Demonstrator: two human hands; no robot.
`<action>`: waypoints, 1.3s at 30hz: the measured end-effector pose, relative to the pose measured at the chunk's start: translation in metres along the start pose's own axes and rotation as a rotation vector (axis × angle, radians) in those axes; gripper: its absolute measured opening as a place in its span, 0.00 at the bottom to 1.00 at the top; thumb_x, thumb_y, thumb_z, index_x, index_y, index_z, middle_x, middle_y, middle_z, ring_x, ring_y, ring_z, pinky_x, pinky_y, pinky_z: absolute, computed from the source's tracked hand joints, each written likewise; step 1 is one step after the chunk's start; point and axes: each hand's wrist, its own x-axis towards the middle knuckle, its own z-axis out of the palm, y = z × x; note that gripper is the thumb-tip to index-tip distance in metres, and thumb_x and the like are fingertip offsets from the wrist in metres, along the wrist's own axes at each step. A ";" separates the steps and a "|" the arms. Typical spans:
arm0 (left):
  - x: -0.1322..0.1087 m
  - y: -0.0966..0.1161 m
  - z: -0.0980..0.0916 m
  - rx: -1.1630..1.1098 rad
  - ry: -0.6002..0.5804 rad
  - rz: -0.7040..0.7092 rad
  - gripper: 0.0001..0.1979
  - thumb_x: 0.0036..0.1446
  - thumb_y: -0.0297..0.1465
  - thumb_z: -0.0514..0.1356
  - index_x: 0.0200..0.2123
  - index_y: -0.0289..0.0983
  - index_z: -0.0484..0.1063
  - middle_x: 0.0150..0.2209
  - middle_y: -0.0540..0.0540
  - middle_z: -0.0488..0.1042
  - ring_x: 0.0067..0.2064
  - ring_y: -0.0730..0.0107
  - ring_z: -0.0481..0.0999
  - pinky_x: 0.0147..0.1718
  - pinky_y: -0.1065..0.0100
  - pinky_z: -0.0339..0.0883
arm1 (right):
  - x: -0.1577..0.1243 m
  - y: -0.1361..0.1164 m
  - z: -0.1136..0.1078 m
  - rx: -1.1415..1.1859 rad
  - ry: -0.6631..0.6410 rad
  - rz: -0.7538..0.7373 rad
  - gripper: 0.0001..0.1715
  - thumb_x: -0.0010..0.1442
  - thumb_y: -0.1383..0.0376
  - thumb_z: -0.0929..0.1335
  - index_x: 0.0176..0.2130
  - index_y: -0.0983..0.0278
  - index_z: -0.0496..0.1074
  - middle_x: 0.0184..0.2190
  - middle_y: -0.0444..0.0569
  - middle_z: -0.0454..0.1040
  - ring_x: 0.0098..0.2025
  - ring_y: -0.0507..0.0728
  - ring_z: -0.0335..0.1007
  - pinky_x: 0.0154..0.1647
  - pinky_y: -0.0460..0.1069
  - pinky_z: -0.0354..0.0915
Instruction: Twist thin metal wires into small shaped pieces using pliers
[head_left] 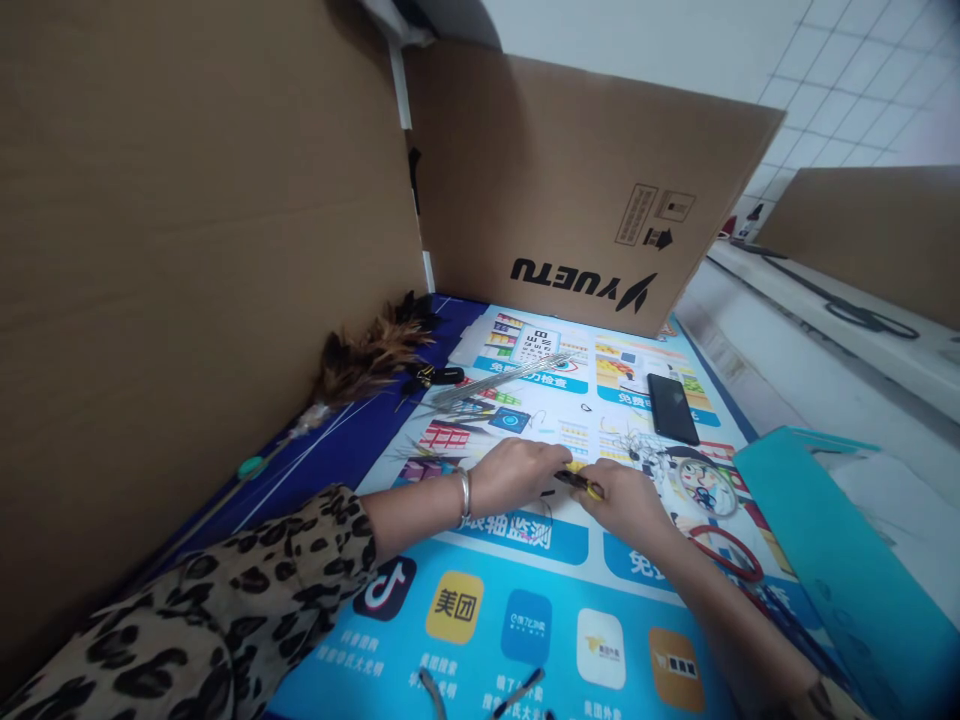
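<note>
My right hand is closed around a small pair of pliers with dark jaws and yellow handles. The jaws point left, toward the fingertips of my left hand. Those fingers are pinched together close to the jaws; whatever they hold is too small or too hidden to name. A dark thin piece shows just below the left fingertips. Ahead of the left hand lies a bundle of thin silvery wires. Tangled wire scraps lie beyond the right hand.
Cardboard walls stand at the left and back. A brown feather duster and a black-handled tool lie at left. At right are a black phone, a clear tape roll, a red ring and a teal box.
</note>
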 end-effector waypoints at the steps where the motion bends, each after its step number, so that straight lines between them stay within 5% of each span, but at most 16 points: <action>1: 0.000 -0.001 0.000 0.017 -0.001 0.009 0.11 0.50 0.27 0.56 0.39 0.41 0.70 0.32 0.45 0.73 0.36 0.64 0.71 0.37 0.71 0.59 | 0.000 0.000 0.001 0.007 0.006 -0.013 0.11 0.57 0.56 0.62 0.34 0.58 0.70 0.29 0.43 0.69 0.31 0.51 0.65 0.26 0.44 0.50; 8: 0.015 -0.025 -0.010 -0.032 0.213 -0.140 0.10 0.51 0.32 0.57 0.39 0.41 0.70 0.31 0.46 0.73 0.34 0.67 0.70 0.37 0.71 0.58 | -0.001 -0.003 0.016 -0.013 0.190 -0.032 0.13 0.57 0.58 0.62 0.40 0.61 0.68 0.36 0.49 0.69 0.41 0.55 0.63 0.36 0.47 0.56; 13: 0.032 -0.060 -0.020 -0.335 0.361 -0.252 0.09 0.56 0.35 0.50 0.35 0.37 0.66 0.25 0.50 0.71 0.27 0.74 0.69 0.30 0.72 0.59 | -0.001 -0.001 0.024 0.040 0.188 0.007 0.14 0.57 0.56 0.62 0.40 0.61 0.68 0.35 0.49 0.68 0.39 0.55 0.63 0.35 0.46 0.58; 25: 0.036 -0.080 -0.016 -0.232 0.111 -0.245 0.12 0.56 0.36 0.50 0.32 0.35 0.68 0.25 0.49 0.72 0.27 0.75 0.68 0.28 0.73 0.59 | 0.000 0.002 0.026 0.085 0.183 0.025 0.15 0.56 0.55 0.61 0.40 0.60 0.67 0.34 0.48 0.68 0.38 0.55 0.64 0.36 0.47 0.58; 32: 0.036 -0.086 -0.015 0.039 0.159 -0.203 0.12 0.56 0.34 0.50 0.29 0.36 0.70 0.26 0.50 0.72 0.28 0.74 0.68 0.28 0.72 0.58 | 0.000 0.001 0.025 0.082 0.182 0.019 0.14 0.56 0.55 0.61 0.39 0.60 0.67 0.33 0.48 0.68 0.38 0.55 0.64 0.36 0.46 0.58; 39: 0.037 -0.090 -0.016 0.270 0.254 -0.061 0.08 0.53 0.31 0.54 0.31 0.37 0.73 0.31 0.47 0.72 0.38 0.68 0.68 0.41 0.67 0.58 | 0.001 0.002 0.025 0.081 0.180 0.033 0.15 0.56 0.55 0.62 0.40 0.60 0.67 0.35 0.49 0.68 0.40 0.56 0.63 0.37 0.47 0.58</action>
